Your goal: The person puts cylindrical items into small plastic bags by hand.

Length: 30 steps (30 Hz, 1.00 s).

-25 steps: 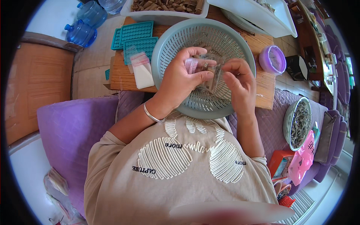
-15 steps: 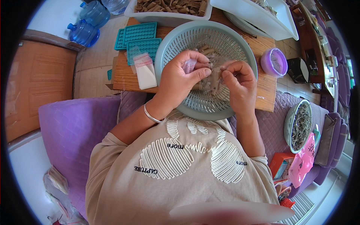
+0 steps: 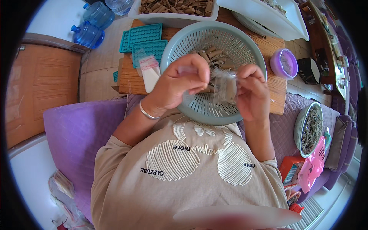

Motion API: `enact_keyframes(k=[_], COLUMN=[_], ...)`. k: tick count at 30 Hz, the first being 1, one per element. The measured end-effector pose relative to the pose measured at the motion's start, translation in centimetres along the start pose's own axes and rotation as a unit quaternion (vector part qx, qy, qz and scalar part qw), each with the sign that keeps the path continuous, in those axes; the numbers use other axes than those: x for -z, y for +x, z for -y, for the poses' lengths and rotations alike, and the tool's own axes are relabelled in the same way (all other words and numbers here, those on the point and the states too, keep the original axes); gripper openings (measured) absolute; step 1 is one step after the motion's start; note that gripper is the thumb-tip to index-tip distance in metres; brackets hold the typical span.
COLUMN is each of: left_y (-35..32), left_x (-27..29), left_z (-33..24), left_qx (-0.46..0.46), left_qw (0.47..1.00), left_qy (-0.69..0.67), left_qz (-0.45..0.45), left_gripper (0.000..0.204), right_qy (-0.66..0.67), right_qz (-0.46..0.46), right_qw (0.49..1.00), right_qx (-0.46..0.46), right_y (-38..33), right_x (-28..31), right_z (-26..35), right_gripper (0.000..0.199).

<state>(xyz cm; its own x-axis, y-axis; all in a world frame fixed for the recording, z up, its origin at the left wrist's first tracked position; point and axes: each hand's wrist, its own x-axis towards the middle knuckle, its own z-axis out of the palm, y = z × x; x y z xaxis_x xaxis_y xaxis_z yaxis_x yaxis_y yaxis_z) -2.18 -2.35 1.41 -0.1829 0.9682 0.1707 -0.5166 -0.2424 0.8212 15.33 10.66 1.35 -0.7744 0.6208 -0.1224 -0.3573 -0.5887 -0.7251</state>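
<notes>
Over a grey-green colander [image 3: 174, 48], my right hand [image 3: 253, 92] pinches the top of a small clear plastic bag [image 3: 225, 87]. A tan, tube-like piece shows through the bag's film. To the left of it, my left hand [image 3: 182, 80] has its thumb and fingertips closed together, apart from the bag. Clear film shows around the left fingers, but what they grip is hard to make out. Several short tan tubes [image 3: 211, 53] lie in the colander beyond my hands, some of them partly covered by clear plastic.
Teal moulded trays [image 3: 145, 33] and a stack of flat white bags [image 3: 150, 76] lie left on the wooden table [image 3: 128, 80]. A white bin of brown pieces [image 3: 174, 17] stands behind. On the right are a purple tub [image 3: 284, 64] and a bowl of dark dried material [image 3: 308, 128].
My hands have drawn apart, the left moving away from the bag's mouth. The right hand has shifted slightly right and still holds the bag, which shows more plainly.
</notes>
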Motion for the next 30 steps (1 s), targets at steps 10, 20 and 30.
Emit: enact_keyframes(k=[10, 20, 30], left_y=[2.5, 3.5, 3.1], left_x=[-0.9, -1.1, -1.4], left_z=[-0.1, -0.7, -1.5], left_qx=[-0.076, -0.16, -0.098], left_qw=[0.974, 0.915, 0.929], left_qy=[0.21, 0.362, 0.355], left_qz=[-0.023, 0.08, 0.038], left_gripper=[0.062, 0.01, 0.008], right_qy=[-0.003, -0.043, -0.042], right_qz=[0.058, 0.099, 0.092], right_qw=[0.998, 0.994, 0.995], right_qx=[0.015, 0.009, -0.014], right_y=[1.0, 1.1, 2.3], right_x=[1.1, 0.9, -0.3], right_z=[1.8, 2.3, 4.6], right_gripper=[0.012, 0.01, 0.004])
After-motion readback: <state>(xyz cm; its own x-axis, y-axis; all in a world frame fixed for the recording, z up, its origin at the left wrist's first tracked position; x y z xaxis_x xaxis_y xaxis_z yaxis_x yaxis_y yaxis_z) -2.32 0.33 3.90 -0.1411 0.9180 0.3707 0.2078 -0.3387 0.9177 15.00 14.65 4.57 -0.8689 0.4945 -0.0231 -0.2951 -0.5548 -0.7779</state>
